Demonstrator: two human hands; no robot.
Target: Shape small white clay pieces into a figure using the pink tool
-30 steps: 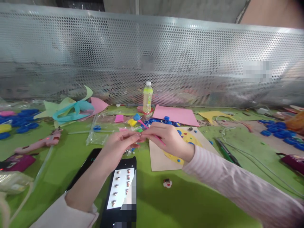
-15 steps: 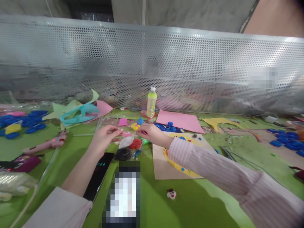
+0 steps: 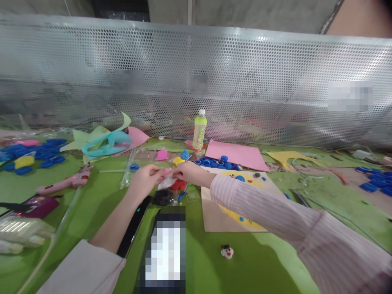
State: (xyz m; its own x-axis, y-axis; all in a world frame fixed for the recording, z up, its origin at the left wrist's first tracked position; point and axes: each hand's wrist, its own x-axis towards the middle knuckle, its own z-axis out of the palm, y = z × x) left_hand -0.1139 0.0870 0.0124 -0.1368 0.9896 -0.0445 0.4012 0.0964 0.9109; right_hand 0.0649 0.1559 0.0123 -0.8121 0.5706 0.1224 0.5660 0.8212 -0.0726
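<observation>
Both hands meet over a cluster of small clear bags of coloured modelling clay. My left hand (image 3: 149, 179) is closed, its fingertips pinching the near edge of a bag with pink clay (image 3: 166, 172). From the other side my right hand (image 3: 190, 173) pinches at the same bag; its fingertips are partly hidden. Just beneath lie white clay (image 3: 165, 182), red clay (image 3: 179, 185) and black clay (image 3: 163, 197) in their bags. A small white clay figure (image 3: 227, 251) with a black top and red mouth rests on the green table. My right forearm covers part of a yellow decorated picture (image 3: 226, 210).
Two phones, one dark (image 3: 134, 224) and one with a blurred screen (image 3: 165, 249), lie in front. A pink glue gun (image 3: 65, 182) is at left. Behind stand a drink bottle (image 3: 200, 128), blue caps (image 3: 220, 164), pink sheet (image 3: 235, 154) and perforated metal panel (image 3: 260, 81).
My hands have come closer together, the left moving right towards the right hand. The whole view has shifted slightly, and a blue cap beside my left hand now shows.
</observation>
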